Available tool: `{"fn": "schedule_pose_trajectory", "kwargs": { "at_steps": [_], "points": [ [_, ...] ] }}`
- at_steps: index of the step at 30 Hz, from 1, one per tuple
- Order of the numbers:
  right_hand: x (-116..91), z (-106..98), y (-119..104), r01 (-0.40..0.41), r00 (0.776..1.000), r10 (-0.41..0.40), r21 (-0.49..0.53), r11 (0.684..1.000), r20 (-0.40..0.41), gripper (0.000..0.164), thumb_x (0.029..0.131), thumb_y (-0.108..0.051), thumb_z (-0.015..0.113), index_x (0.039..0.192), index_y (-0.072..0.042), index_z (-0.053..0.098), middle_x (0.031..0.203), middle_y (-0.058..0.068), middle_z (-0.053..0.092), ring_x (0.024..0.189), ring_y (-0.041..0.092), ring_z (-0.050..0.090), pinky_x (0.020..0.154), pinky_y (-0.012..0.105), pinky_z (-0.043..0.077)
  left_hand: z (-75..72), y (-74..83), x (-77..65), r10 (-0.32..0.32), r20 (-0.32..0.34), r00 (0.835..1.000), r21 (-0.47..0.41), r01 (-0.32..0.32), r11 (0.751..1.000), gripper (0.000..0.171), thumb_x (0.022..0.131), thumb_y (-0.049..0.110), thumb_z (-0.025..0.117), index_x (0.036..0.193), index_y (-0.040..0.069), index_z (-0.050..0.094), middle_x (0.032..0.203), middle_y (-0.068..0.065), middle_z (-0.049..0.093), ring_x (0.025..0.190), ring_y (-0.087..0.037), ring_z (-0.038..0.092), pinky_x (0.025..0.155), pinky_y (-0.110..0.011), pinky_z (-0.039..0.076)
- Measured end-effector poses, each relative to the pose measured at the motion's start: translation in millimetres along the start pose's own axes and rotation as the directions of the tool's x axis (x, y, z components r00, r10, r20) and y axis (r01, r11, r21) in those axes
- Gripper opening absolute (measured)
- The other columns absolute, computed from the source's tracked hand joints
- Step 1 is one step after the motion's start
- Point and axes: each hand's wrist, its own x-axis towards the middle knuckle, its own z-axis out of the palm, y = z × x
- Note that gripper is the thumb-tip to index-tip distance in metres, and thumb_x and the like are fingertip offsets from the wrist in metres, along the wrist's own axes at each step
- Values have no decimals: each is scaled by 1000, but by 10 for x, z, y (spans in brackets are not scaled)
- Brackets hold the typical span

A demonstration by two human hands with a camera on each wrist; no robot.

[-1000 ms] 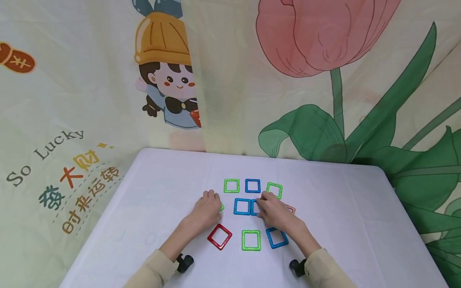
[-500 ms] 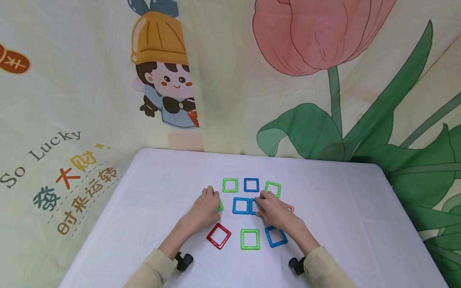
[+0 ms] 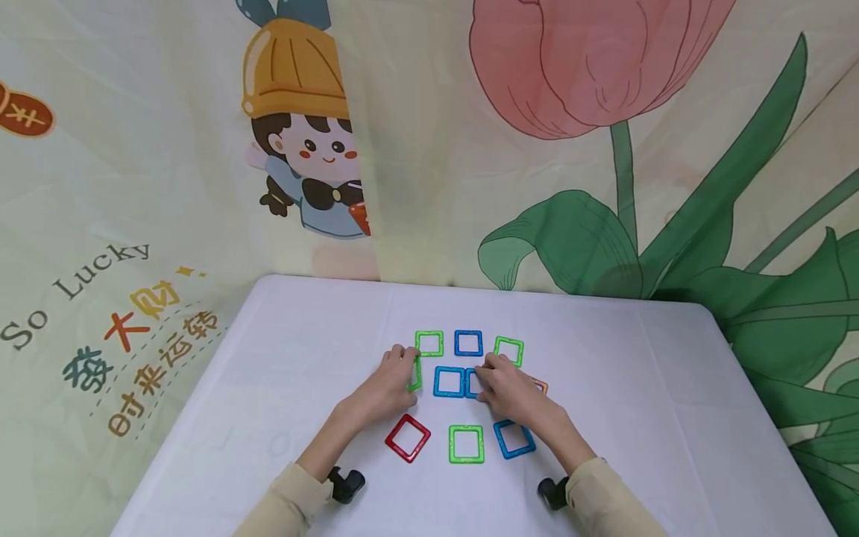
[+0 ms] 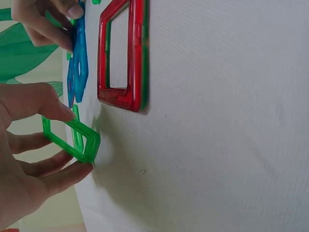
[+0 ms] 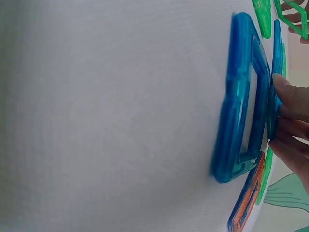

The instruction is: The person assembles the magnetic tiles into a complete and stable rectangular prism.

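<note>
In the head view my left hand (image 3: 384, 384) pinches a green square magnetic tile (image 3: 418, 373) by its edges, thumb on one side and fingers on the other. The left wrist view shows this green tile (image 4: 91, 145) tilted, standing off the white cloth. Farther right, my right hand (image 3: 513, 389) grips the right-hand blue tile (image 3: 467, 383) of two set edge to edge, covering much of it. Its partner, the left blue tile (image 3: 437, 382), lies flat, with a gap between it and the green tile. The right wrist view shows thumb and fingers at the held blue tile's (image 5: 273, 111) edge.
Behind the hands lie a green tile (image 3: 417, 344), a blue tile (image 3: 457, 344) and another green tile (image 3: 510, 341). Nearer are a red tile (image 3: 397, 452), a green tile (image 3: 452, 445) and a blue tile (image 3: 500, 441). An orange tile (image 3: 542, 386) is partly hidden by my right hand.
My left hand has shifted slightly right with the green tile, which now shows more and stands more upright. My right hand stays in place on the blue tile.
</note>
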Motion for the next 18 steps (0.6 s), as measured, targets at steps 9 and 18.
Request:
{"fn": "schedule_pose_trajectory", "kwargs": {
  "at_steps": [9, 18],
  "points": [
    [-8, -9, 5, 2, 1000, -2, 3, 1000, -6, 44, 90, -14, 80, 130, 1, 69, 111, 7, 63, 96, 18, 52, 83, 32, 54, -14, 19, 42, 13, 26, 1000, -94, -11, 996, 68, 83, -3, 75, 144, 2, 45, 130, -16, 51, 109, -25, 49, 83, -33, 50],
    [-4, -9, -11, -10, 1000, 10, 8, 1000, 2, 45, 91, -15, 80, 131, 2, 68, 116, 8, 64, 99, 19, 53, 87, 33, 55, 7, -11, 115, 54, 52, 997, -267, -38, 963, 66, 86, -4, 74, 144, 2, 44, 138, -14, 52, 121, -29, 56, 103, -43, 53]
  ]
}}
